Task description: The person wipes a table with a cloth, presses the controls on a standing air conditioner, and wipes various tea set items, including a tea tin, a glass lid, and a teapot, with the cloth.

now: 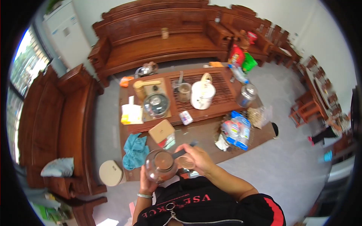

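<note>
The left hand [148,182] cups a round, brown-tinted glass pot [160,165] at its side, probably to bear its weight. The right hand [200,160] curls around a small, round, translucent brown piece [186,162] beside a straight dark handle [179,153], all near the brown wooden surface [206,135], perhaps for steadiness.

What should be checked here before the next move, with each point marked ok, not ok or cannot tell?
1. Left hand supporting the glass pot: ok, it is against the pot's side.
2. Right hand gripping the dark handle firmly: cannot tell, fingers blurred.
3. Glass pot held off the table: ok.
4. Slatted tray free of other things: not ok, a white kettle stands on it.
5. White kettle upright: ok.
</note>
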Available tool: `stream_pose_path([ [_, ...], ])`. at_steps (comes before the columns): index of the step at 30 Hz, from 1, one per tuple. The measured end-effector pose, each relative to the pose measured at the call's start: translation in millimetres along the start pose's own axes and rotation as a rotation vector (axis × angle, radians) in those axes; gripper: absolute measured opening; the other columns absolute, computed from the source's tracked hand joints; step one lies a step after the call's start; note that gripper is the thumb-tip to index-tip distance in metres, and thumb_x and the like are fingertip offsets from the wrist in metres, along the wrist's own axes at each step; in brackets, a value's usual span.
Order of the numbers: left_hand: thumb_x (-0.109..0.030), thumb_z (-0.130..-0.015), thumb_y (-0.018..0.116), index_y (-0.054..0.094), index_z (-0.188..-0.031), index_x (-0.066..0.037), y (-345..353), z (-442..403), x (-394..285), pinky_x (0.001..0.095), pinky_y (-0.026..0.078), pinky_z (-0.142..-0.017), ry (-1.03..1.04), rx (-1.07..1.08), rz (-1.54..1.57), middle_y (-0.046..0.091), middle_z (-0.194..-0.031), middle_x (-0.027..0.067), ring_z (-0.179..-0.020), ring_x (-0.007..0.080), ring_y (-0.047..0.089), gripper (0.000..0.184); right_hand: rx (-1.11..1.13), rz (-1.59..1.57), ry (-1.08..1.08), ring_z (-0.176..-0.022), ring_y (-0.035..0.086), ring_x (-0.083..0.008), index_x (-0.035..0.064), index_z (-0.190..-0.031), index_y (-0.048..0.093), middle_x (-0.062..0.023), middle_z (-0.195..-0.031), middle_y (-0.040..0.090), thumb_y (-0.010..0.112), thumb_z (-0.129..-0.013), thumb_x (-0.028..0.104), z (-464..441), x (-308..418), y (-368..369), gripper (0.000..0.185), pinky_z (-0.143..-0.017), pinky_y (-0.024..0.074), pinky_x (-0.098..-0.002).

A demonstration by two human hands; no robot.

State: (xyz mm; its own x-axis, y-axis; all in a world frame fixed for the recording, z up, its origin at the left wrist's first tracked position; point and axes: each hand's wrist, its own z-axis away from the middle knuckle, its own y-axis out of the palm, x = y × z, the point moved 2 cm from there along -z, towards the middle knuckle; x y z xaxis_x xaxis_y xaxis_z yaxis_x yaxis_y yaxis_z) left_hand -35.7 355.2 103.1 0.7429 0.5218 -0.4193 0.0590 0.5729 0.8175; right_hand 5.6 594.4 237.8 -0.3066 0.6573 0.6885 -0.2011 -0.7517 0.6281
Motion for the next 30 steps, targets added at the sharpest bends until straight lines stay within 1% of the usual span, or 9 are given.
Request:
stream_pose_path([
  [3, -0.033, -0.099, 0.046, 0.032, -0.147, -0.008, -1, -1, -8, 0.0484, 0.038, -0.108, 0.215, -0.083, -0.19, 0.046, -0.143, 0.0135, -0.133, 0.0291, 0.044, 0.056, -0.031, -0.024, -0.013, -0.074, 0.069, -0.0194, 0.0028, -0.109, 0.06, -0.0131, -0.09, 0.069, 0.045, -0.103, 0.037, -2, -6, -8, 0.038, -0.068, 0.0575, -0.0306],
  [6, -0.019, -0.096, 0.051, 0.032, -0.148, -0.007, 18, 16, -24, 0.0463, 0.035, -0.111, 0.544, -0.098, -0.627, 0.044, -0.145, 0.0139, -0.136, 0.0257, 0.039, 0.057, -0.091, 0.004, -0.073, -0.074, 0.07, -0.0223, 0.0008, -0.109, 0.059, -0.0166, -0.087, 0.07, 0.043, -0.104, 0.035, -4, -7, -10, 0.038, -0.069, 0.0576, -0.0326],
  [7, -0.01, -0.092, 0.055, 0.034, -0.147, -0.007, 27, 24, -30, 0.0457, 0.032, -0.112, 0.62, -0.139, -0.664, 0.039, -0.148, 0.0142, -0.139, 0.0267, 0.035, 0.059, -0.095, 0.02, -0.075, -0.075, 0.07, -0.0222, -0.0006, -0.107, 0.06, -0.0154, -0.089, 0.07, 0.042, -0.104, 0.034, -3, -5, -8, 0.039, -0.07, 0.0568, -0.0328],
  [8, -0.01, -0.088, 0.061, 0.035, -0.147, -0.008, 48, 36, -37, 0.0468, 0.029, -0.113, 0.67, -0.059, -0.612, 0.036, -0.15, 0.0152, -0.14, 0.0312, 0.034, 0.065, -0.093, 0.056, -0.111, -0.077, 0.068, -0.0207, -0.0012, -0.103, 0.061, -0.0134, -0.089, 0.068, 0.041, -0.104, 0.032, -4, -3, -4, 0.039, -0.072, 0.0553, -0.0314],
  [10, -0.016, -0.081, 0.074, 0.034, -0.148, -0.011, 72, 44, -54, 0.0498, 0.029, -0.112, 0.987, 0.068, -1.097, 0.034, -0.151, 0.0192, -0.14, 0.037, 0.033, 0.079, -0.047, 0.106, -0.138, -0.082, 0.067, -0.0186, -0.0024, -0.099, 0.061, -0.0147, -0.097, 0.067, 0.039, -0.105, 0.028, -4, 1, 1, 0.038, -0.077, 0.0541, -0.0322],
  [13, -0.032, -0.065, 0.09, 0.033, -0.148, -0.014, 113, 50, -72, 0.0528, 0.028, -0.112, 1.233, 0.223, -1.371, 0.029, -0.15, 0.0286, -0.141, 0.0433, 0.029, 0.102, -0.053, 0.16, -0.166, -0.087, 0.064, -0.0193, -0.0026, -0.097, 0.061, -0.015, -0.097, 0.066, 0.038, -0.105, 0.029, -4, 4, 15, 0.04, -0.081, 0.0516, -0.0331],
  [17, -0.033, -0.064, 0.09, 0.032, -0.148, -0.015, 132, 52, -89, 0.0542, 0.029, -0.111, 1.326, 0.336, -1.489, 0.03, -0.149, 0.0292, -0.139, 0.0456, 0.032, 0.104, 0.001, 0.16, -0.18, -0.089, 0.063, -0.02, -0.0021, -0.097, 0.06, -0.0154, -0.096, 0.066, 0.04, -0.105, 0.029, -9, 11, 27, 0.038, -0.082, 0.0509, -0.0332],
  [24, -0.042, -0.064, 0.088, 0.025, -0.151, -0.013, 149, 62, -104, 0.0526, 0.032, -0.109, 1.164, 0.421, -1.455, 0.031, -0.15, 0.0258, -0.137, 0.0435, 0.035, 0.112, 0.094, 0.206, -0.216, -0.09, 0.062, -0.0217, -0.0015, -0.098, 0.059, -0.0146, -0.094, 0.065, 0.042, -0.104, 0.031, -6, 20, 50, 0.037, -0.084, 0.0491, -0.0343],
  [30, -0.048, -0.063, 0.087, 0.013, -0.154, -0.014, 135, 71, -98, 0.0555, 0.03, -0.109, 1.333, 0.402, -1.449, 0.03, -0.15, 0.0268, -0.137, 0.045, 0.033, 0.122, 0.178, 0.186, -0.242, -0.093, 0.062, -0.0249, -0.0024, -0.1, 0.058, -0.0167, -0.096, 0.064, 0.042, -0.104, 0.034, -13, 28, 62, 0.04, -0.086, 0.0484, -0.0378],
])
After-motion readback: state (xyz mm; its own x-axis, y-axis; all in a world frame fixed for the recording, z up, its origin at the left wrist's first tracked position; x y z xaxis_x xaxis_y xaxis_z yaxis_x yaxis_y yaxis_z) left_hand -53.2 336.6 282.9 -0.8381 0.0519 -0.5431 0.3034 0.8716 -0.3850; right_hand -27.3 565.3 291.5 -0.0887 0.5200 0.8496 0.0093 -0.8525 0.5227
